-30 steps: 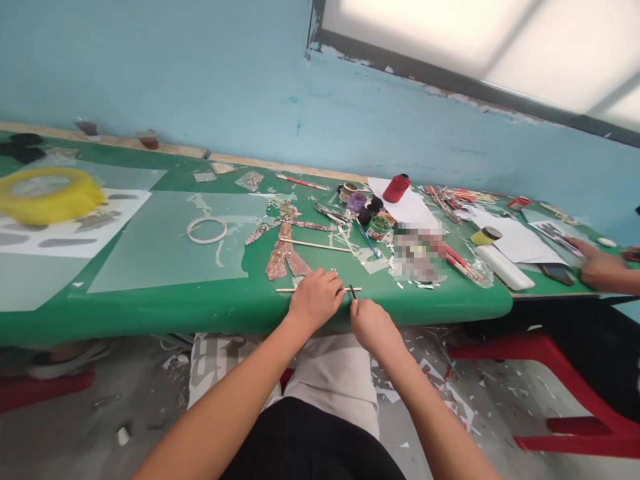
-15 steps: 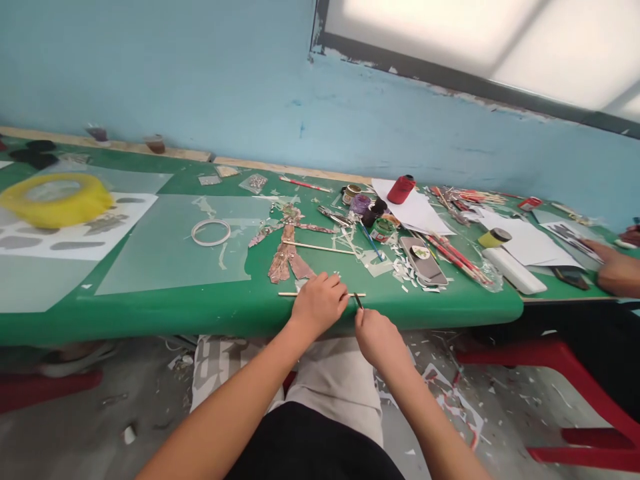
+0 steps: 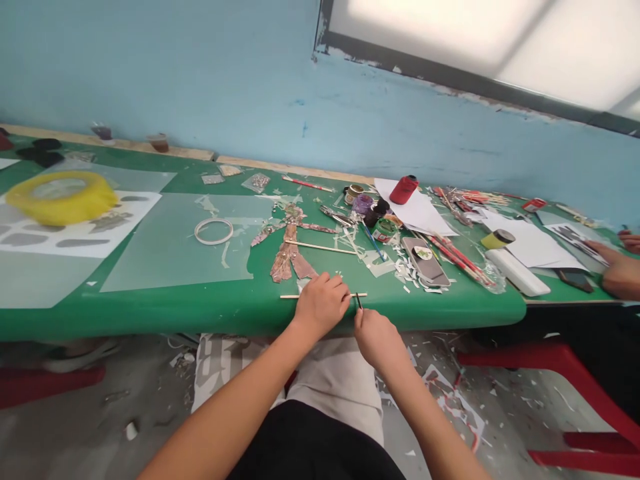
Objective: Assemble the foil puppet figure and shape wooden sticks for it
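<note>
At the table's front edge my left hand [image 3: 323, 301] is closed over a thin wooden stick [image 3: 289, 297], pressing it to the green surface. Both ends of the stick show past the hand. My right hand [image 3: 379, 337] is wrapped round a small dark-bladed knife [image 3: 359, 301], its handle hidden in the fist. The blade meets the stick just right of my left hand. Behind my left hand lies a brown, dragonfly-like ornament [image 3: 289, 250] with beads on it. A second wooden stick [image 3: 325, 248] rests with one end across the ornament.
A white tape ring [image 3: 214, 231] lies on a translucent sheet to the left, near a blurred yellow tape roll [image 3: 60, 198]. Paint jars [image 3: 385, 229], a phone [image 3: 426, 263], paper scraps and red thread [image 3: 404, 190] are at right. Another person's hand [image 3: 623, 273] is at far right.
The view has shifted slightly. Both hands, the stick and the knife keep nearly the same positions relative to each other.
</note>
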A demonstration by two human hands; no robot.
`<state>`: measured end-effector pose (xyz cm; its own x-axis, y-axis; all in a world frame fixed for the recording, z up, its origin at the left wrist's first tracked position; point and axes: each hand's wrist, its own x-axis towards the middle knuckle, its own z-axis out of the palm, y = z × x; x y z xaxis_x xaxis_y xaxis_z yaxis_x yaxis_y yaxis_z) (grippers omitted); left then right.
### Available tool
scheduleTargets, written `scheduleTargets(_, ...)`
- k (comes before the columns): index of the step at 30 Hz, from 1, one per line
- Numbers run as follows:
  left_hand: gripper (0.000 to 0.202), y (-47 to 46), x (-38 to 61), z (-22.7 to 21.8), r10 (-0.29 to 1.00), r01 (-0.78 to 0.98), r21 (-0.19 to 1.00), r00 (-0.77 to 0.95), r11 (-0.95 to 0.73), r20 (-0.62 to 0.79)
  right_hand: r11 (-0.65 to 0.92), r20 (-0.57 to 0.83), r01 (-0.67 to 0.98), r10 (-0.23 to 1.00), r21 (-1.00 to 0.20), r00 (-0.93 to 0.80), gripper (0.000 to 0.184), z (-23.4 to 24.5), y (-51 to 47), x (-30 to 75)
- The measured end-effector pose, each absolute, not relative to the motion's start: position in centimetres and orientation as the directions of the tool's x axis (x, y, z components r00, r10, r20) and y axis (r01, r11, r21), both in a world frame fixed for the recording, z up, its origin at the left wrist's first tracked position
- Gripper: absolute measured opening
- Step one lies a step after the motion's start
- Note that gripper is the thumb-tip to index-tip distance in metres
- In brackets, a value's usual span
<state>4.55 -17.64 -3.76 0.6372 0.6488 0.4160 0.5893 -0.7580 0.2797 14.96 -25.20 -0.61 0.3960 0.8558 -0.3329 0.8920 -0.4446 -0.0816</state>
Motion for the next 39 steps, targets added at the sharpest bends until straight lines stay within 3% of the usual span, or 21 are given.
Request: scheduleTargets(39, 0.016, -17.56, 4.65, -3.98, 0.653, 0.577, 0.311, 0.617, -0.755, 0.440, -0.483, -0.328, 0.867, 0.845, -0.127, 0.422, 0.046, -0.54, -25.38, 15.13)
